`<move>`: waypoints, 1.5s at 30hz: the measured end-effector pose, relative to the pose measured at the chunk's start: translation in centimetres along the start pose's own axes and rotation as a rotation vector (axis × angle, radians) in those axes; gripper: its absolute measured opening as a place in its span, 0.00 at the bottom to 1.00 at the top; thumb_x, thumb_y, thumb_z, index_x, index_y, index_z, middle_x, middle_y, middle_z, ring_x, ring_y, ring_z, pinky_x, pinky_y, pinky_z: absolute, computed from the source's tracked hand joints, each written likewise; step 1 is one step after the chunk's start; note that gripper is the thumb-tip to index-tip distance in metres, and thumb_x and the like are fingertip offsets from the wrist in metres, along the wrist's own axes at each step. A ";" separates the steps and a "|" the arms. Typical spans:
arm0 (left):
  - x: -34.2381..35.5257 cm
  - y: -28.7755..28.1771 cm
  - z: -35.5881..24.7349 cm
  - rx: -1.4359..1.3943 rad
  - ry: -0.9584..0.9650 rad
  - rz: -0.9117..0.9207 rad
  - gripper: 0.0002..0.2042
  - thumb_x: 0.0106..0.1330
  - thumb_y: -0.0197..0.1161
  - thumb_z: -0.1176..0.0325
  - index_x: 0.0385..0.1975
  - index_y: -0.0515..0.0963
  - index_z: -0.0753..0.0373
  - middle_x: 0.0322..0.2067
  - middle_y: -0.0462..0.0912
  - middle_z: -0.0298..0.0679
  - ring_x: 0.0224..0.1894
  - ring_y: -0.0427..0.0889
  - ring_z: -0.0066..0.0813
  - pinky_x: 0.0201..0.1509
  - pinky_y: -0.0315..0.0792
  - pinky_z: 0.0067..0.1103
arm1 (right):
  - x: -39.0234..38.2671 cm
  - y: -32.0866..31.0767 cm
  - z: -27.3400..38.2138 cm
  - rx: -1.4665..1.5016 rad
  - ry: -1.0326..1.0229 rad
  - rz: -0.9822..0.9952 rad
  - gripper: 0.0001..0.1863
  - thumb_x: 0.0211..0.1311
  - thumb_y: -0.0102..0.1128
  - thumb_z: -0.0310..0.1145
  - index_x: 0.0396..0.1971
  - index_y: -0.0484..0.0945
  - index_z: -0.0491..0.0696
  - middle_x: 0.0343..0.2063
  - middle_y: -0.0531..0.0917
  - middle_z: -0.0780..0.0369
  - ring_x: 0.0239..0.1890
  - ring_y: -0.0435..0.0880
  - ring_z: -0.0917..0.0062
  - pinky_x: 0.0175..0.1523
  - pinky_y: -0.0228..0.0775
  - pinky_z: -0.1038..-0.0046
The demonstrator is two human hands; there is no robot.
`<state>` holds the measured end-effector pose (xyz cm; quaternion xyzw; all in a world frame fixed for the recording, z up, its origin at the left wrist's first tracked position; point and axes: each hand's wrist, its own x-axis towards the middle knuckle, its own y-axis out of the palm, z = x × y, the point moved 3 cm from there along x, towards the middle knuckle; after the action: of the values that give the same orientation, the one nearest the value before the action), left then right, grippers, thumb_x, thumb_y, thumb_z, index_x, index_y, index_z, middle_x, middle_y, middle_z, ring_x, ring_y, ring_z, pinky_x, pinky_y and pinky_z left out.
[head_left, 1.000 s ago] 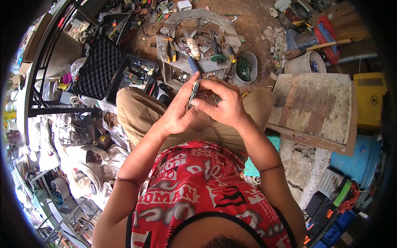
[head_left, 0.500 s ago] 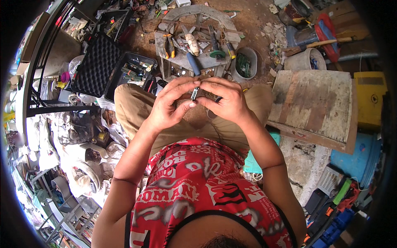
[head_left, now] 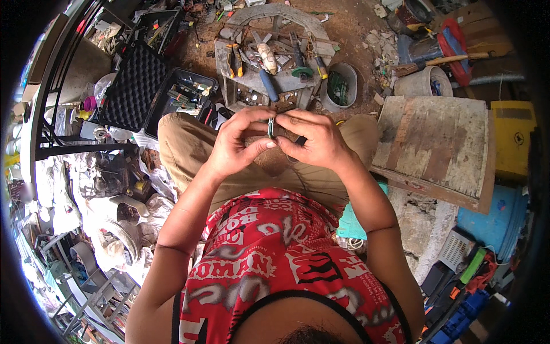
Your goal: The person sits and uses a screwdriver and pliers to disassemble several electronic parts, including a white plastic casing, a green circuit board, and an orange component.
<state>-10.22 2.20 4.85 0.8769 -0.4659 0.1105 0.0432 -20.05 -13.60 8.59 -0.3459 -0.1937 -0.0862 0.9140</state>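
Note:
A small, narrow green circuit board (head_left: 271,127) is pinched between my two hands above my lap, seen nearly edge-on. My left hand (head_left: 238,143) grips its left side with thumb and fingertips. From the right, my right hand (head_left: 317,139) closes on it the same way, fingertips at the far end and thumb at the near end. Just beyond my hands, a tool with a blue handle (head_left: 268,86) leans on a worn low stand (head_left: 246,80). On the stand lie yellow-and-black pliers (head_left: 235,60), a screwdriver (head_left: 321,67) and a tool with a green disc (head_left: 302,73).
A grey tub (head_left: 352,77) with green boards stands right of the stand. An open black case (head_left: 150,123) with foam in its lid (head_left: 134,86) holds more boards at left. A wooden board (head_left: 432,149) lies at right, near a yellow box (head_left: 513,137) and a blue container (head_left: 495,218).
The circuit board has turned from a slant to nearly upright between my fingers. My right thumb and fingers have shifted slightly; both hands stay in about the same place.

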 end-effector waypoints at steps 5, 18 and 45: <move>-2.4 0.9 3.3 -1.164 -0.936 0.019 0.41 0.60 0.62 0.43 0.66 0.54 0.60 0.57 0.68 0.40 0.51 0.76 0.34 0.43 0.80 0.27 | 0.2 0.9 0.7 -0.270 -0.241 0.129 0.18 0.49 0.66 0.33 0.43 0.80 0.47 0.38 0.82 0.64 0.35 0.84 0.73 0.40 0.76 0.72; -0.1 -3.4 4.8 -0.866 -0.556 -0.455 0.10 0.70 0.51 0.66 0.48 0.69 0.60 0.36 0.75 0.35 0.35 0.76 0.24 0.43 0.74 0.21 | 1.4 -3.2 -20.2 -0.436 0.521 -0.277 0.16 0.59 0.58 0.40 0.44 0.80 0.48 0.42 0.82 0.53 0.45 0.80 0.58 0.50 0.71 0.62; 3.8 -5.4 5.1 -1.561 -0.379 -0.887 0.23 0.73 0.36 0.47 0.36 0.62 0.65 0.32 0.70 0.40 0.34 0.75 0.31 0.47 0.80 0.35 | -1.9 0.0 4.2 -0.019 0.209 0.087 0.21 0.61 0.55 0.27 0.55 0.74 0.52 0.27 0.77 0.57 0.25 0.77 0.64 0.31 0.70 0.66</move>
<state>-2.89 1.23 0.97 0.7009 -0.0281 -0.4080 0.5844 -23.06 -10.76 10.68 -0.3517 -0.0812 -0.0839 0.9288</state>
